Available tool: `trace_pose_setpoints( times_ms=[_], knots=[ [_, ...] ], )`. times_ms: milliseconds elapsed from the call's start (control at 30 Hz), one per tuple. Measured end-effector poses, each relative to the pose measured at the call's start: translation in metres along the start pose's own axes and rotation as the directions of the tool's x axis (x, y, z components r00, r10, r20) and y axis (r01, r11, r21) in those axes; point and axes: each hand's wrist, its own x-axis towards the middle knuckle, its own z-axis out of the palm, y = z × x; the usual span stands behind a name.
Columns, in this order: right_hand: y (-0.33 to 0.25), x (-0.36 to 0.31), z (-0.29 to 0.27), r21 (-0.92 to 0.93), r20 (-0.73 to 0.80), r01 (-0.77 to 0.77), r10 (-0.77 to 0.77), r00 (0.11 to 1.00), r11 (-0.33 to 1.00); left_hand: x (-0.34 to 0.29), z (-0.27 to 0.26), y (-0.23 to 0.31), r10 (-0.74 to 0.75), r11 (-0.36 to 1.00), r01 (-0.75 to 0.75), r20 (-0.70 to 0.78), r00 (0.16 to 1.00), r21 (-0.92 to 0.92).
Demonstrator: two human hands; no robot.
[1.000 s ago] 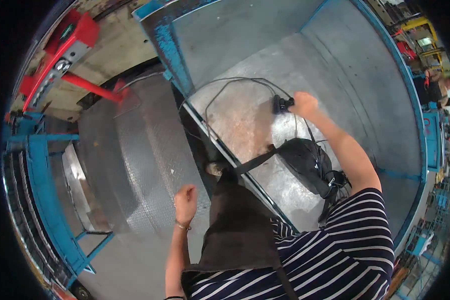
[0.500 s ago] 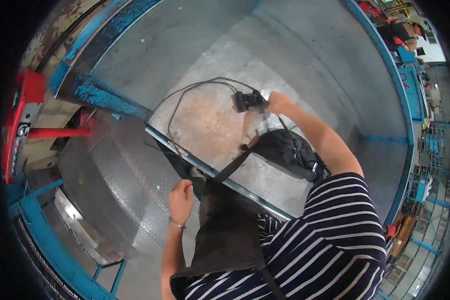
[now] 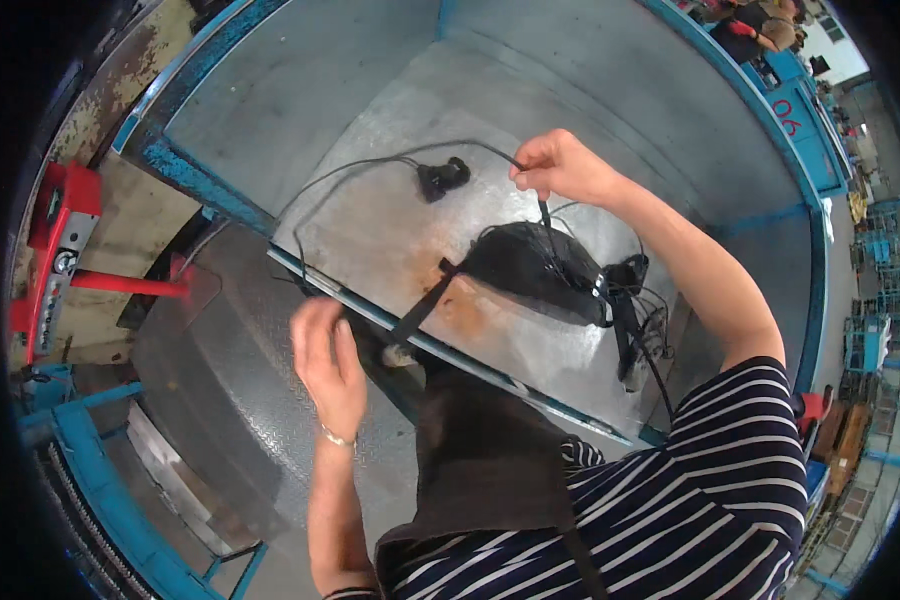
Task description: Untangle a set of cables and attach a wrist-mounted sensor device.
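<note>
- Right hand [image 3: 565, 168]: positioned right of upper centre of the frame; a thin black cable [image 3: 467, 142] is pinched between thumb and fingers, the remaining fingers being curled in.
- Left hand [image 3: 327, 365]: held at left of centre, over the near rim of the blue-framed metal bin [image 3: 660, 120]; fingers loosely bent and parted, nothing seen in the grasp.
- Cable: led leftward from the right fingertips in a shallow arch, then bent down toward the rim at left of centre; its long run is laid roughly across the frame.
- Dark compact device [image 3: 442, 180]: rested on the bin floor, left of the right hand and under the arch; touched by neither hand. The right hand is judged the nearer.
- Black bag [image 3: 530, 265]: laid just below the right hand, long axis sloped from upper left to lower right; a short dark length is seen hanging between hand and bag, its attachment not resolved.
- Strap [image 3: 425, 308]: extended from the bag's left end toward lower left, across the rim.
- Tangled cords [image 3: 655, 330]: bunched at the bag's right end, well apart from the left hand.
</note>
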Motion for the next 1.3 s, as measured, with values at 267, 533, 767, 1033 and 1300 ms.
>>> trace_pose_setpoints(
  times_ms=[267, 533, 767, 1033, 1300],
  knots=[
    [0.009, -0.081, -0.021, 0.041, -0.29, 0.165, -0.147, 0.946, 0.985, 0.077, 0.041, 0.064, 0.014, 0.947, 0.062, 0.235, 0.972, -0.315],
    [0.062, -0.087, -0.034, 0.438, -0.55, 0.123, 0.158, 0.82, 0.891, -0.002, 0.102, 0.019, -0.054, 0.884, 0.287, 0.528, 0.848, -0.37],
    [0.095, -0.067, -0.038, 0.529, -0.586, 0.135, 0.246, 0.772, 0.838, 0.093, 0.035, -0.024, -0.239, 0.933, 0.31, 0.329, 0.914, -0.185],
    [0.067, -0.041, -0.017, 0.42, -0.512, -0.018, 0.253, 0.821, 0.907, 0.247, 0.058, 0.072, 0.313, 0.898, -0.283, 0.036, 0.949, -0.336],
    [0.065, 0.012, 0.01, 0.442, -0.419, -0.127, 0.329, 0.846, 0.888, 0.215, 0.138, -0.006, 0.229, 0.944, -0.147, 0.269, 0.936, -0.294]
  ],
)
